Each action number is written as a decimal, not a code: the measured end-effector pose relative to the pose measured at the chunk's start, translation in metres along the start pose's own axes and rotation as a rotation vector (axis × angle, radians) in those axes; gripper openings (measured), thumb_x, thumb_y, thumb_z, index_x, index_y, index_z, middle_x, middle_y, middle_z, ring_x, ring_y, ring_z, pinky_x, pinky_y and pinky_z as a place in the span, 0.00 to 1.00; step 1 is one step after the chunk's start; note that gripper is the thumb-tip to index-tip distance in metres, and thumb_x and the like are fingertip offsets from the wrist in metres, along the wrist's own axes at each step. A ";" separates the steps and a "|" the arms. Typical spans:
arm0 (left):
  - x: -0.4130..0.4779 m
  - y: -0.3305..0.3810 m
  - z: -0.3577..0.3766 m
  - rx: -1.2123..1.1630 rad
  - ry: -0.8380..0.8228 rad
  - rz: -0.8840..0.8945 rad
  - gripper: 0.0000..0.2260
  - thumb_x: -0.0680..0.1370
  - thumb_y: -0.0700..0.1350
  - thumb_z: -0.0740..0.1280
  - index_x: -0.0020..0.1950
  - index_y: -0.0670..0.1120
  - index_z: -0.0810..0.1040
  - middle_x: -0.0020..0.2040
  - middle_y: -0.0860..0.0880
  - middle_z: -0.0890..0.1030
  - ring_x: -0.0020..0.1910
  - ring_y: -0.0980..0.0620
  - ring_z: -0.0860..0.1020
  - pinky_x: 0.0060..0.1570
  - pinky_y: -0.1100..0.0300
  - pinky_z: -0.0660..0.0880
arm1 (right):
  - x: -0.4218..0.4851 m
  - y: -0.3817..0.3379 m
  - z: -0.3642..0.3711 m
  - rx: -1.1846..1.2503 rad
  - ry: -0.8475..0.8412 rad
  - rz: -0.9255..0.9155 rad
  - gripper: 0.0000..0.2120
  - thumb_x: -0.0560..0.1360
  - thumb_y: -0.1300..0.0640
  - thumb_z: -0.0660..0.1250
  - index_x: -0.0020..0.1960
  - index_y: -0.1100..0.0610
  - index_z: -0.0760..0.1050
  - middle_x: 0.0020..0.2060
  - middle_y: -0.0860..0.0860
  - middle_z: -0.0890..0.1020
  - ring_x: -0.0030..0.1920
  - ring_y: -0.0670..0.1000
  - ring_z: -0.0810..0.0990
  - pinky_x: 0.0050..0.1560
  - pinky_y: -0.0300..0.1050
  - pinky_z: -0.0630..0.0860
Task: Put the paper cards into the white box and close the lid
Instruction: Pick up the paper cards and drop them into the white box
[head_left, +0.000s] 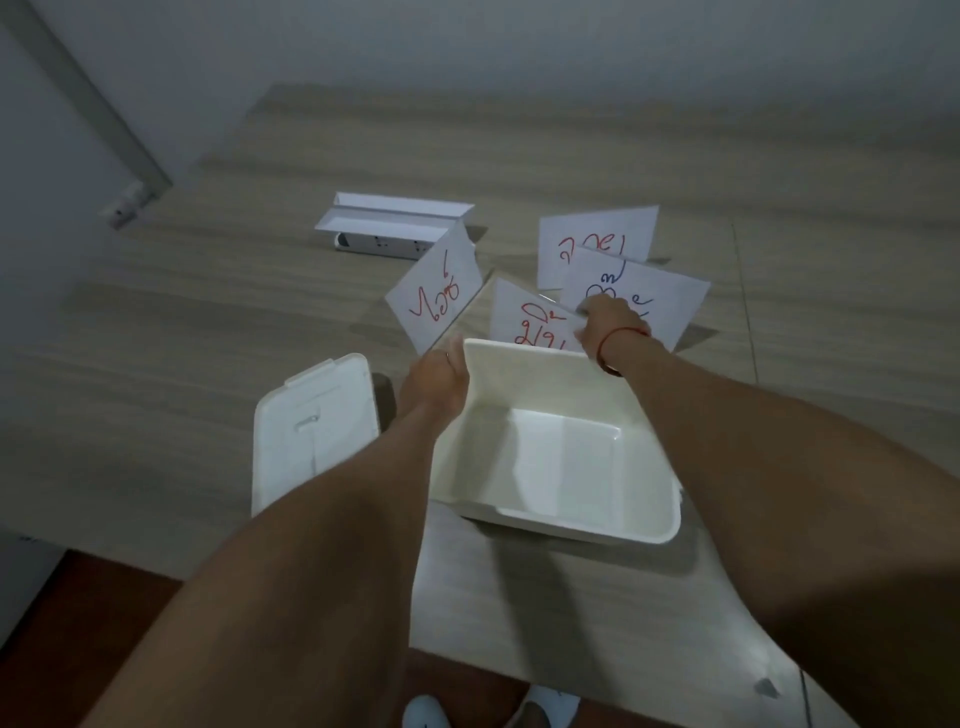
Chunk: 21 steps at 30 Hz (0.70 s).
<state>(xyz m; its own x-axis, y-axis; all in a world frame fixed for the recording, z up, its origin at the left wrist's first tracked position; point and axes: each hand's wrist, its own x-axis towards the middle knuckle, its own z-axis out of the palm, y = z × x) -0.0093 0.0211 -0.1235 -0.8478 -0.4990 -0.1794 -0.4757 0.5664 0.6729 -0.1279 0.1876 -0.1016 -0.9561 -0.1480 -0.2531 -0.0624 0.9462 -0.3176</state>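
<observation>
The open white box (558, 514) stands on the table in front of me, with nothing inside. Its lid (311, 431) lies flat to the left. Beyond the box stand several folded paper cards with handwriting: a left card (436, 291), a middle card (524, 317), a back card (597, 239) and a right card (644, 296). My left hand (436, 384) grips the box's far left corner. My right hand (608, 322), with a red string at the wrist, pinches the edge of the middle card just behind the box's far rim.
A white power strip (379, 244) with a folded white paper (395, 213) over it lies further back on the wooden table (805, 322). The table's near edge runs below the box. A wall stands behind, and shoes (540, 709) show on the floor.
</observation>
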 end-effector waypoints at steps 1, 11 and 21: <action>0.001 0.001 0.000 0.009 -0.001 -0.002 0.27 0.81 0.57 0.46 0.58 0.41 0.77 0.53 0.37 0.81 0.53 0.36 0.79 0.54 0.43 0.78 | 0.000 -0.001 0.000 0.000 0.014 -0.017 0.13 0.78 0.62 0.61 0.61 0.57 0.76 0.58 0.59 0.80 0.58 0.60 0.79 0.60 0.51 0.74; -0.010 0.010 -0.005 0.109 -0.044 -0.083 0.20 0.82 0.53 0.47 0.51 0.42 0.73 0.53 0.39 0.79 0.51 0.40 0.78 0.51 0.49 0.77 | -0.036 -0.005 -0.036 0.164 0.226 -0.155 0.13 0.80 0.60 0.57 0.62 0.56 0.73 0.57 0.60 0.80 0.58 0.61 0.77 0.56 0.53 0.76; -0.033 -0.002 -0.011 0.143 -0.155 -0.035 0.17 0.81 0.39 0.51 0.65 0.35 0.71 0.58 0.37 0.77 0.48 0.43 0.74 0.42 0.56 0.66 | -0.119 0.002 -0.091 0.389 0.309 -0.199 0.16 0.79 0.59 0.60 0.65 0.55 0.76 0.63 0.56 0.79 0.62 0.57 0.77 0.62 0.45 0.73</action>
<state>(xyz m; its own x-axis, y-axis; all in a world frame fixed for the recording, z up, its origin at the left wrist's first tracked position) 0.0219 0.0295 -0.1110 -0.8511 -0.4190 -0.3164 -0.5241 0.6434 0.5579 -0.0404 0.2332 0.0108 -0.9801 -0.1658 0.1089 -0.1960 0.7231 -0.6624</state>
